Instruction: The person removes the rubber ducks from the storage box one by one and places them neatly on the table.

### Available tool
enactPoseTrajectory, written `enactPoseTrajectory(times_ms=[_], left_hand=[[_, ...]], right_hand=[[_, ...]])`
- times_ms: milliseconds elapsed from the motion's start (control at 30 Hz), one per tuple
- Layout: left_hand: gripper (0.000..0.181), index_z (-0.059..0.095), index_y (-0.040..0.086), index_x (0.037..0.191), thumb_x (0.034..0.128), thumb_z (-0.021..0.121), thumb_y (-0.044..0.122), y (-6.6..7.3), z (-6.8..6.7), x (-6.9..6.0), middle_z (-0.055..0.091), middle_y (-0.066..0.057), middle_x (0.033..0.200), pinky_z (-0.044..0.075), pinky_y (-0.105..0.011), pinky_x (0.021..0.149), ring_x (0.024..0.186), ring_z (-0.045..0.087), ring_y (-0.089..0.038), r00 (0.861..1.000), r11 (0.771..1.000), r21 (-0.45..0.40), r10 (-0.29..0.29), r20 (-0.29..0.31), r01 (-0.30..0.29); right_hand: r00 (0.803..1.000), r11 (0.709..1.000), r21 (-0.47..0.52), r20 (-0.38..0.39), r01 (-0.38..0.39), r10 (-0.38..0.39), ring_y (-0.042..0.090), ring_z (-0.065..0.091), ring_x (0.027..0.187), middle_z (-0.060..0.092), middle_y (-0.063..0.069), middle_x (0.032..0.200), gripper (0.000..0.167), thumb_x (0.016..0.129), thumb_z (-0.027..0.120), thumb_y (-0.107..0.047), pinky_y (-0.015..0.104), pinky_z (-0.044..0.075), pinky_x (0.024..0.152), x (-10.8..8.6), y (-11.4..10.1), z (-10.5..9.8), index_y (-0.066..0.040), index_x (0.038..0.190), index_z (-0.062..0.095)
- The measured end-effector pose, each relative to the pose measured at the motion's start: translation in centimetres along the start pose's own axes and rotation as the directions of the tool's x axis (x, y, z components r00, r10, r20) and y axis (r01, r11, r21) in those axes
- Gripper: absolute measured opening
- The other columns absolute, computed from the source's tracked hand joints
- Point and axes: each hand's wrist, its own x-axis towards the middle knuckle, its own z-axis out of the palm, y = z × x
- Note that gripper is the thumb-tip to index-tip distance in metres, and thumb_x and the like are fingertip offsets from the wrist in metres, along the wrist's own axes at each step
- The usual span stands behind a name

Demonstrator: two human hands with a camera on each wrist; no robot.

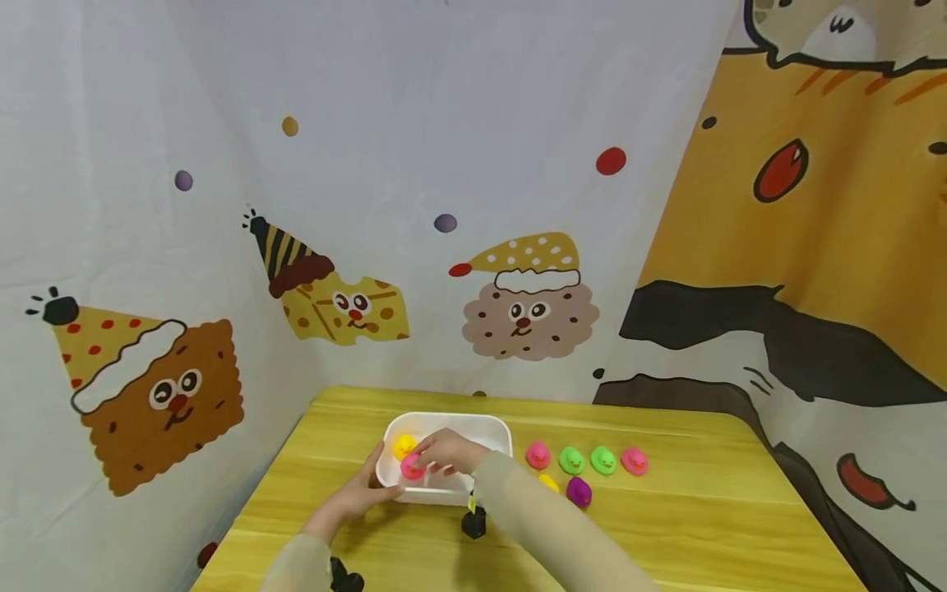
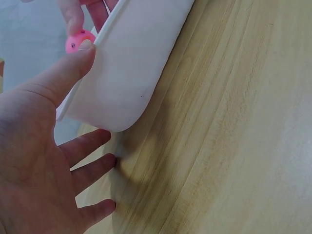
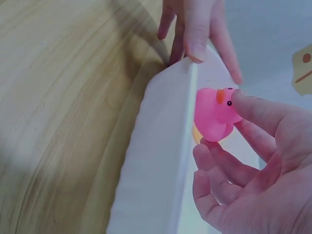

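Note:
In the head view my right hand [image 1: 450, 451] is inside the white plastic container [image 1: 459, 497]. Its thumb and fingers pinch a pink rubber duck [image 3: 214, 114], seen closely in the right wrist view, near the container's wall. A yellow rubber duck [image 1: 404, 446] lies in the container beside the pink one. My left hand [image 1: 362, 487] holds the container's near left corner. In the left wrist view, the thumb lies over the rim while the other fingers spread along the outside, low by the table.
On the wooden table [image 1: 703, 510], right of the container, sit pink [image 1: 538, 455] and green [image 1: 572, 460] rubber ducks, a purple duck [image 1: 579, 492] and a yellow one [image 1: 548, 482] partly behind the right sleeve. A patterned cloth [image 1: 370, 123] hangs behind the table.

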Motion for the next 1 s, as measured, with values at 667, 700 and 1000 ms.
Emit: enactPoseTrajectory(times_ms=[667,700,1000], left_hand=[[0.101,0.0,0.0,0.154,0.0881,0.073,0.025,-0.6,-0.3,0.2,0.015,-0.038,0.151,0.025,-0.062,0.107,0.132,0.031,-0.049,1.0,0.999,0.028,-0.019,-0.009,0.019],[0.101,0.001,0.0,0.154,0.088,0.073,0.025,-0.7,-0.3,0.3,0.016,-0.038,0.151,0.025,-0.062,0.107,0.132,0.032,-0.049,1.0,0.999,0.033,-0.018,-0.01,0.019],[0.102,0.0,0.004,0.155,0.0878,0.073,0.027,-0.1,-0.2,0.2,0.011,-0.036,0.153,0.02,-0.067,0.107,0.136,0.024,-0.051,0.999,0.998,0.036,-0.047,0.005,0.047]], right_hand=[[0.997,0.994,-0.078,-0.031,0.073,-0.075,0.03,0.067,0.082,0.068,-0.001,0.075,0.021,0.082,0.075,-0.015,0.039,0.051,0.063,-2.9,0.7,-3.7,-0.015,0.103,0.076],[0.996,0.993,-0.081,-0.03,0.081,-0.083,0.03,0.066,0.081,0.068,0.0,0.074,0.02,0.082,0.076,-0.014,0.038,0.051,0.062,-3.1,0.8,-3.9,-0.015,0.103,0.077],[0.993,0.991,-0.078,-0.043,0.11,-0.114,0.014,0.059,0.066,0.067,-0.002,0.072,0.021,0.082,0.076,-0.013,0.029,0.045,0.054,-5.2,1.2,-6.3,-0.012,0.104,0.076]])
